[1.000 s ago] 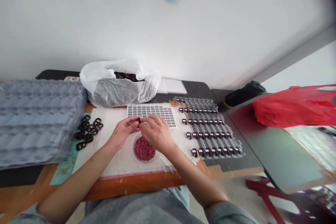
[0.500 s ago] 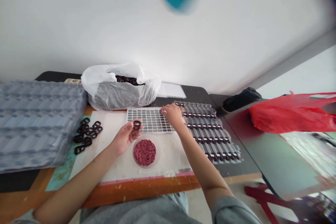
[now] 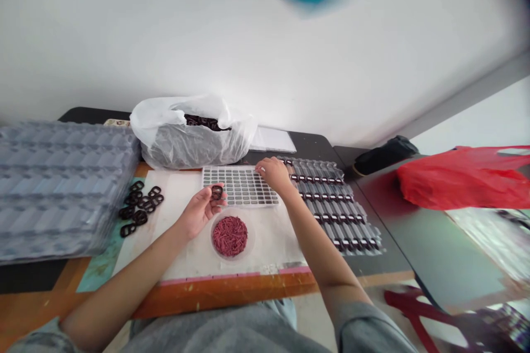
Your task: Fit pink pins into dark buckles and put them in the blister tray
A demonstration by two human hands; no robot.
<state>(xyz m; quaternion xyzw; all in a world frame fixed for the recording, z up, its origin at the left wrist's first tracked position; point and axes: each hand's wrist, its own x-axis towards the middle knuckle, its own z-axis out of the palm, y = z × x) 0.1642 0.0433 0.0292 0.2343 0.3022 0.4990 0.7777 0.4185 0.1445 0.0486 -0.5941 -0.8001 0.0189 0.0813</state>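
Between thumb and fingers, my left hand (image 3: 201, 210) holds up a small dark plastic buckle-like piece (image 3: 216, 193) with openings in it. My right hand (image 3: 273, 174) reaches over the far right part of a white gridded tray (image 3: 236, 204), its fingers bent down at the slots; whatever is in the fingertips is too small to make out. Many slots hold small grey rectangular pieces. In front of the tray stands a round clear dish of small dark-red sticks (image 3: 229, 236). Several loose dark pieces (image 3: 138, 207) lie left of the white sheet (image 3: 178, 265).
A white plastic bag (image 3: 186, 146) of dark pieces stands at the back. Stacked clear ridged trays (image 3: 62, 193) fill the left. At right, a ridged tray (image 3: 331, 212) carries rows of dark pieces. Farther right are a red bag (image 3: 464, 179) and a black pouch (image 3: 385, 155).
The view has shifted slightly. My left hand still holds the dark piece, and my right hand remains over the far right of the gridded tray.
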